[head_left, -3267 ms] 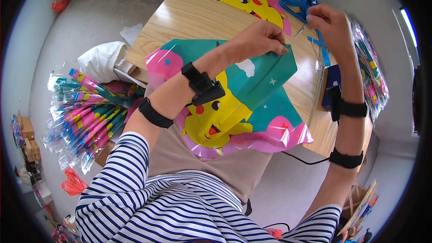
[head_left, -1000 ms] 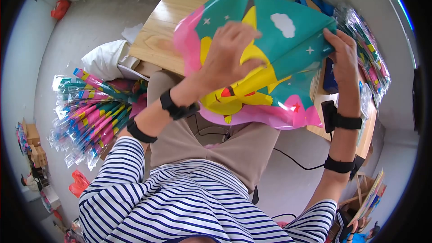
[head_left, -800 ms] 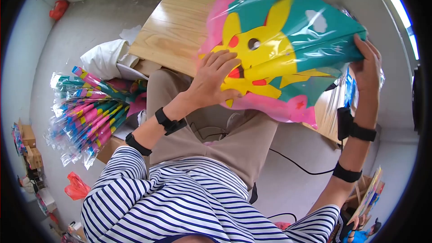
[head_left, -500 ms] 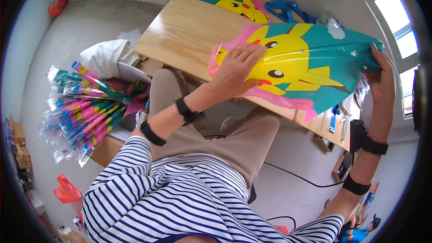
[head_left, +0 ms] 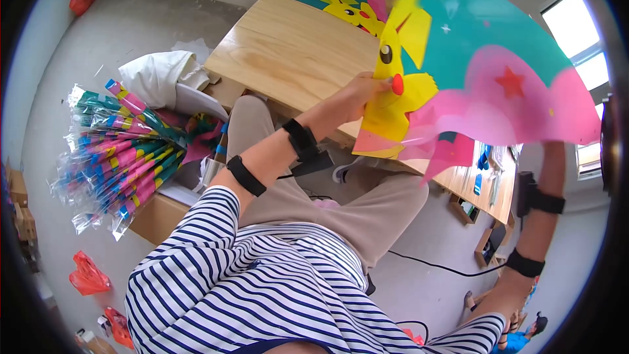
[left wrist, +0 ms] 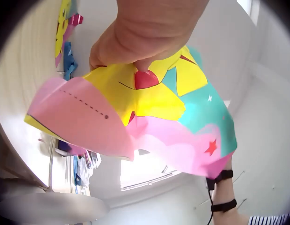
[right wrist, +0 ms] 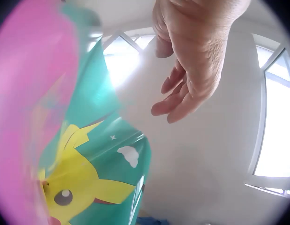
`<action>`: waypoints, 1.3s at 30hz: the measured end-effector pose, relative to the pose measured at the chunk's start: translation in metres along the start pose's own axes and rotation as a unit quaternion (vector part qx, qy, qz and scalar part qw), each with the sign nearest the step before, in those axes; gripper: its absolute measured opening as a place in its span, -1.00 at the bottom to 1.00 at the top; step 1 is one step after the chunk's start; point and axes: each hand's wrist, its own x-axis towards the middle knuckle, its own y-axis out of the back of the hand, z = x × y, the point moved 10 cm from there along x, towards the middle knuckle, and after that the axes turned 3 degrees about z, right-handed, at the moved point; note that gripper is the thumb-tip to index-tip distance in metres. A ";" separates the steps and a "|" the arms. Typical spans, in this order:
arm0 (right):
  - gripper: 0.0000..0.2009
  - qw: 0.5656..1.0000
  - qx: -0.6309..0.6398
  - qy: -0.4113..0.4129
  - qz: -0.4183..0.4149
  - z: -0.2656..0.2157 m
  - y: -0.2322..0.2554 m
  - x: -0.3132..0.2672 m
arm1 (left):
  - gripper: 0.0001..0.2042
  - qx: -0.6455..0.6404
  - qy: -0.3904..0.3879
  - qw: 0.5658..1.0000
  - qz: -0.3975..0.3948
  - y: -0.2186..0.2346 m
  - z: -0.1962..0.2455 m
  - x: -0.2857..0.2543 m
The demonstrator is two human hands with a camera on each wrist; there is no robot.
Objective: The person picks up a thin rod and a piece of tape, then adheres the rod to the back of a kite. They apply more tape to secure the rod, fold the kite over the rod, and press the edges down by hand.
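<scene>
My left hand (head_left: 357,96) pinches a glossy kite (head_left: 504,19) printed with a yellow cartoon figure on teal and pink. The grip is near a red cheek of the print, and the left wrist view shows the thumb side of the hand (left wrist: 152,35) above the folded yellow part. The kite's sheet spreads up and to the right, off the table. In the head view it hides my right hand. Seen from the right wrist, that hand (right wrist: 191,65) hangs with relaxed fingers, apart from the sheet (right wrist: 119,145) and holding nothing.
Another kite (head_left: 350,5) lies folded at the far end of the wooden table (head_left: 282,46). A bundle of plastic-sleeved kites (head_left: 131,157) stands on the left beside a white cloth (head_left: 157,78). Blue straps (head_left: 483,162) lie at the table's right end. A black cable (head_left: 445,267) crosses below.
The kite has swung from across the table up to the right and turned over partly. My left hand went from lying flat on it to pinching it; my right hand has let go of its edge.
</scene>
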 end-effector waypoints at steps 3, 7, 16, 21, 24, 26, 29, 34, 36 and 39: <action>-0.71 0.986 -0.160 0.043 -0.027 0.073 -0.039 0.005 | -0.61 -0.026 0.043 0.999 -0.021 0.035 -0.010 0.025; -0.75 0.724 -0.610 0.278 -0.161 0.203 -0.131 -0.002 | -0.61 -0.006 0.078 0.997 -0.005 0.089 -0.021 0.055; -0.57 0.846 -0.513 -0.088 -0.115 0.356 -0.173 -0.042 | -0.51 0.536 -0.193 0.788 0.233 0.170 0.049 0.007; -0.53 0.848 -0.513 -0.091 -0.098 0.359 -0.168 -0.042 | -0.40 0.709 -0.282 0.638 0.100 0.098 0.017 -0.053; -0.52 0.858 -0.500 -0.081 -0.089 0.357 -0.168 -0.042 | -0.51 0.735 -0.286 0.611 0.071 0.097 0.009 -0.056; -0.52 0.863 -0.495 -0.068 -0.077 0.358 -0.164 -0.046 | -0.63 0.753 -0.192 0.625 0.070 0.122 0.003 -0.050; -0.54 0.869 -0.488 -0.051 -0.062 0.365 -0.161 -0.044 | -0.82 0.536 -0.143 0.802 0.218 0.166 0.014 -0.064; -0.56 0.878 -0.475 -0.030 -0.052 0.359 -0.162 -0.046 | -0.92 0.058 -0.190 0.906 0.373 0.227 0.016 -0.098; -0.58 0.881 -0.470 -0.035 -0.046 0.362 -0.162 -0.044 | -0.92 -0.065 -0.148 0.890 0.426 0.262 -0.013 -0.107; -0.58 0.884 -0.463 -0.038 -0.053 0.359 -0.163 -0.046 | -0.82 -0.148 -0.158 0.883 0.416 0.279 -0.032 -0.105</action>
